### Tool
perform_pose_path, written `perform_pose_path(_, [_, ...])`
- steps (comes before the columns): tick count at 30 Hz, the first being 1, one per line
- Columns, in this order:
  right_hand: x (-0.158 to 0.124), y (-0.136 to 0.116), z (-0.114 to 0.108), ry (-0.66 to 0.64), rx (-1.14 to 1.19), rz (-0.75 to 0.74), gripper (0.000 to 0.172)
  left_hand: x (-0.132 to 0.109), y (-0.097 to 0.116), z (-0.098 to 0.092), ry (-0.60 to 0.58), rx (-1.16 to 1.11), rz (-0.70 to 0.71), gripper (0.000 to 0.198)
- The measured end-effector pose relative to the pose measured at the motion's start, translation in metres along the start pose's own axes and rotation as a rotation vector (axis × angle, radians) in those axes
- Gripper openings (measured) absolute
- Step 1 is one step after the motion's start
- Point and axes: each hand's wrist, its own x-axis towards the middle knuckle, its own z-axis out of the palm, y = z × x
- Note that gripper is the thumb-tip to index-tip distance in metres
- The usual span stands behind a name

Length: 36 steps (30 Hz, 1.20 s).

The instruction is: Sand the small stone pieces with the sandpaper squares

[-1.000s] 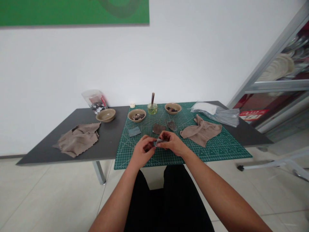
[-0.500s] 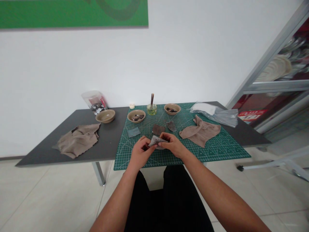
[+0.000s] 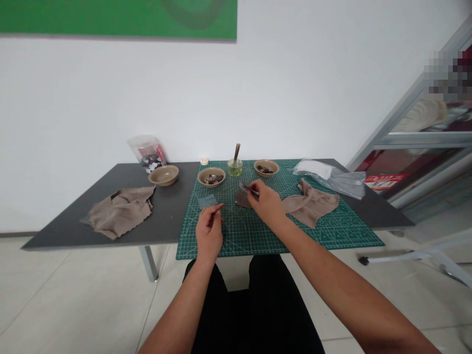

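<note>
Grey bench (image 3: pixel 169 216) stands against a white wall and carries a green cutting mat (image 3: pixel 332 228). The right hand (image 3: pixel 266 200) is at mid-mat, fingers clamped on a small grey scrap (image 3: pixel 245 188), just over a dark patch (image 3: pixel 241 199) which it partly hides. The left hand (image 3: pixel 209 230) sits closer to the mat's near edge, fingers pinched together; anything between them is too small to make out. Open mat lies along the near edge, rightward below a tan cloth (image 3: pixel 313 204).

No lettering can be read. The red sign (image 3: pixel 385 180) right of the green cutting mat (image 3: pixel 332 231) bears white marks too small to make out, as is the label on the clear container (image 3: pixel 146 152) left of it.
</note>
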Motion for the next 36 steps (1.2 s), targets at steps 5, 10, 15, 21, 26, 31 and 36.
perform_pose_path(5, [0.007,-0.022,0.029,-0.208,-0.337,-0.237,0.02,0.012,-0.001,-0.02,-0.028,0.367,0.172,0.021])
perform_pose_path(10, [0.01,-0.027,0.05,-0.266,-0.374,-0.191,0.017,0.04,-0.015,-0.039,-0.179,0.824,0.11,0.037])
perform_pose_path(15, [0.009,-0.028,0.052,-0.289,-0.315,-0.205,0.02,0.056,-0.025,-0.045,-0.338,0.958,0.017,0.055])
perform_pose_path(21, [0.001,-0.024,0.05,-0.298,-0.249,-0.227,0.033,0.072,-0.034,-0.05,-0.487,0.925,-0.019,0.043])
perform_pose_path(26, [-0.005,-0.023,0.053,-0.286,-0.245,-0.248,0.036,0.083,-0.037,-0.054,-0.547,0.862,0.017,0.025])
perform_pose_path(31, [0.0,-0.024,0.053,-0.32,-0.294,-0.232,0.028,0.079,-0.034,-0.06,-0.506,0.778,0.081,0.02])
perform_pose_path(36, [0.006,-0.023,0.051,-0.326,-0.32,-0.236,0.028,0.064,-0.026,-0.069,-0.323,0.588,0.053,0.015])
